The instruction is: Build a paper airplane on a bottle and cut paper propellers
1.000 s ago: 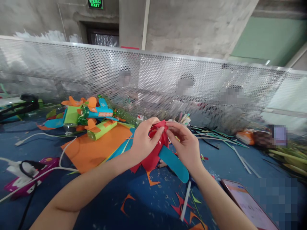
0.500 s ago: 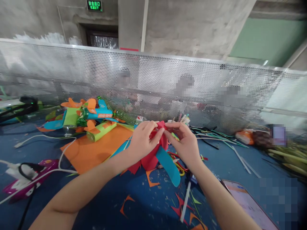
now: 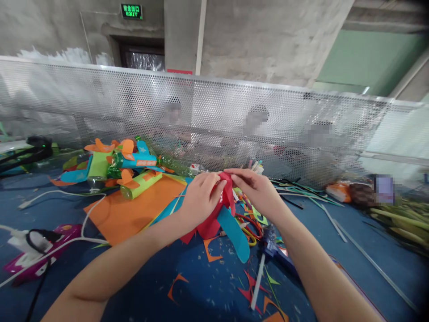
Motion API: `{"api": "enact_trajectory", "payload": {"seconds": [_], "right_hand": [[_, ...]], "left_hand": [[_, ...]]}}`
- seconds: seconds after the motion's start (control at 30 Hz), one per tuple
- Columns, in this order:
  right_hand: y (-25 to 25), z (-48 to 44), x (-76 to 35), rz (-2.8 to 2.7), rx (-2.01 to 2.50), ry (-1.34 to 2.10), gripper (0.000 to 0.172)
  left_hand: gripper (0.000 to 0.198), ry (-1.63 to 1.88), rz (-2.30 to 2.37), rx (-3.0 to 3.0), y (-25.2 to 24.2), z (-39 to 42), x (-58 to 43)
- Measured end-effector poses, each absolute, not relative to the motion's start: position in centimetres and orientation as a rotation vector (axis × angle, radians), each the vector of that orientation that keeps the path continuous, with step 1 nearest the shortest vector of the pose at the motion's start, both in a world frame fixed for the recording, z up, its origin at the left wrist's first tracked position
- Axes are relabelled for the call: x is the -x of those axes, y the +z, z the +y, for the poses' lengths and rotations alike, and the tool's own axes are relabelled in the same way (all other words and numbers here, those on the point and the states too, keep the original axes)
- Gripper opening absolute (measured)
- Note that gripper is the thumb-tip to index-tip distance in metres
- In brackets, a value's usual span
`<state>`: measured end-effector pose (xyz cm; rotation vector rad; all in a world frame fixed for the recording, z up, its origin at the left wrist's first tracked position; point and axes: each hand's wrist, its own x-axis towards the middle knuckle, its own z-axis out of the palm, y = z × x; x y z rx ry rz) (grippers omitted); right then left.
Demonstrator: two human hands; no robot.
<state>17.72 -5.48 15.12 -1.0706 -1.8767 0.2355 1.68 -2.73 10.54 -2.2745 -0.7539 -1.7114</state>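
Both hands hold a red paper craft piece [image 3: 214,219] with a teal blade-shaped strip [image 3: 234,232] hanging from it, just above the blue table [image 3: 140,277]. My left hand [image 3: 199,197] wraps round its left side with fingers curled. My right hand [image 3: 256,188] pinches the red top edge from the right. The piece's middle is hidden by my fingers.
An orange sheet [image 3: 130,210] and finished paper-and-bottle planes [image 3: 130,163] lie at the left. A magenta glue gun [image 3: 40,250] with white cables sits near the left edge. Scissors [image 3: 248,223], a blue tool [image 3: 276,246], paper scraps and strips surround my hands. A perforated metal screen [image 3: 214,120] stands behind, with people beyond it.
Both hands shifted slightly up and right with the red piece. My right arm now covers the phone that lay at the lower right, and a blue tool shows beneath it.
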Motion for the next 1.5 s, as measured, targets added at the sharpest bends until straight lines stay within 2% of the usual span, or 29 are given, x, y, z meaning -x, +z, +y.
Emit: {"api": "enact_trajectory", "payload": {"seconds": [0.3,0.6,0.77,0.9,1.03,1.4,1.5], "right_hand": [[13.1,-4.6,-17.2,-1.716,0.969,0.629,0.025],[11.0,-5.6,-15.7,-1.553,1.0,0.229,0.019],[10.9,-5.6,-15.6,-1.539,0.998,0.126,0.019],[10.8,-5.2,-15.8,-1.487,0.953,0.275,0.017],[11.0,-5.2,-15.8,-1.445,0.88,0.492,0.025],[11.1,-5.4,-15.5,-1.394,0.913,0.46,0.017],[10.9,-5.6,-15.2,-1.356,0.899,0.472,0.017]], "left_hand": [[0.008,-1.834,-0.836,2.301,10.2,-2.9,-1.7],[0.004,-1.977,-0.773,2.385,10.8,-3.8,-1.8],[0.005,-2.04,-0.783,2.39,10.5,-3.6,-1.9],[0.005,-2.07,-0.806,2.406,10.6,-3.4,-2.0],[0.005,-2.072,-0.804,2.431,10.8,-3.3,-2.0],[0.006,-2.132,-0.785,2.433,10.7,-3.4,-2.1],[0.015,-2.144,-0.803,2.423,10.6,-3.6,-2.2]]}}
